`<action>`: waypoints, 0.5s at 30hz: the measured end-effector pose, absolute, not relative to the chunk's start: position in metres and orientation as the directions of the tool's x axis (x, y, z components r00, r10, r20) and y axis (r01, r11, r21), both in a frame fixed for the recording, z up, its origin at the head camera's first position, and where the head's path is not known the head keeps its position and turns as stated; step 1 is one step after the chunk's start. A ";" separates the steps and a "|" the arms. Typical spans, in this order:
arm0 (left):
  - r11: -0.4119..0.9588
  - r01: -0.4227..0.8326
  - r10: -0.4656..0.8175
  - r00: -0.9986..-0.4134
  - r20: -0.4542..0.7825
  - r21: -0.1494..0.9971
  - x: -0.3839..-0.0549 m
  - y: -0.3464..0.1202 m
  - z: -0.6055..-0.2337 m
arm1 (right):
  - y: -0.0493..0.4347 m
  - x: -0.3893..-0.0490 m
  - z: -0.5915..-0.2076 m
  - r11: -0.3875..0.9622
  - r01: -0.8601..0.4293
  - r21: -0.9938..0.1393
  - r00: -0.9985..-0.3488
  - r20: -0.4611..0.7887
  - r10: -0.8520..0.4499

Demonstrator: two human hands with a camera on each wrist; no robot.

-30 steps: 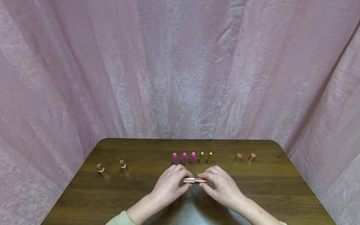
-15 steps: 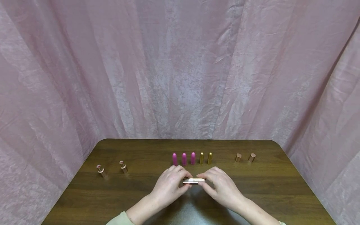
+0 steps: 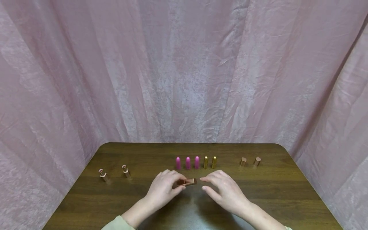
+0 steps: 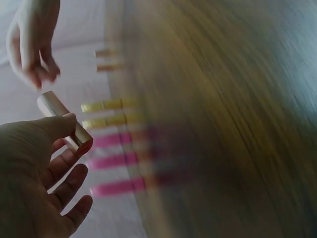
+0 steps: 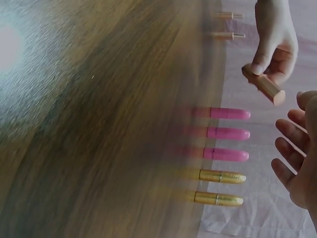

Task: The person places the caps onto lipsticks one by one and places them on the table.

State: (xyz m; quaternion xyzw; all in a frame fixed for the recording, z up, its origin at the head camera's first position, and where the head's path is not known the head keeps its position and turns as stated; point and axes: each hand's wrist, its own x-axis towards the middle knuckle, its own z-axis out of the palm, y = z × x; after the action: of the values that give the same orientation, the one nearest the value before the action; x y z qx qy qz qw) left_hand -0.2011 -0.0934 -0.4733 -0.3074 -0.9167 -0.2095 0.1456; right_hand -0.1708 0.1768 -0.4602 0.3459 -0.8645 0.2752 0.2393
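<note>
My left hand (image 3: 165,188) pinches a closed rose-gold lipstick (image 3: 190,182) between thumb and fingers, above the middle of the table. Its capped end points toward my right hand; the other end is partly hidden by the fingers. In the left wrist view the lipstick (image 4: 53,105) lies tilted between thumb and index finger, with the other fingers loosely spread. My right hand (image 3: 222,190) holds nothing; its bent, parted fingers stand just short of the capped end. The right wrist view shows a gap between those fingers (image 5: 290,153) and the lipstick (image 5: 270,90).
Behind the hands stand three pink lipstick tubes (image 3: 188,163) and two gold ones (image 3: 205,162) in a row. Two uncapped rose-gold lipstick bases (image 3: 126,171) stand at left, two rose-gold caps (image 3: 243,161) at right. A pink curtain (image 3: 184,80) hangs behind the wooden table (image 3: 276,188).
Both hands held the lipstick earlier, turning it slightly. Now the right hand has let go, and the left hand has moved a little left with the lipstick, tilting it.
</note>
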 end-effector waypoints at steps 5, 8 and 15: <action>0.757 0.534 0.395 -0.833 0.387 0.377 -0.215 -0.116 -0.478 | 0.183 -0.171 -0.464 0.654 -0.694 -0.302 -0.685 0.556 -0.471; 0.766 0.466 0.331 -0.876 0.351 0.443 -0.224 -0.128 -0.480 | 0.185 -0.170 -0.466 0.678 -0.667 -0.309 -0.718 0.509 -0.475; 0.743 0.327 0.216 -0.943 0.253 0.584 -0.246 -0.146 -0.487 | 0.189 -0.169 -0.472 0.720 -0.641 -0.267 -0.747 0.434 -0.504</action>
State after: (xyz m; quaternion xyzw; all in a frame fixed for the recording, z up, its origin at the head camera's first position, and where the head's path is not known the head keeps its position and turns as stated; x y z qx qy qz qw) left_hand -0.2464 -0.1457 -0.4874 -0.1460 -0.9297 -0.3273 0.0845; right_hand -0.1689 0.1887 -0.4722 0.3138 -0.9120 0.2041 0.1675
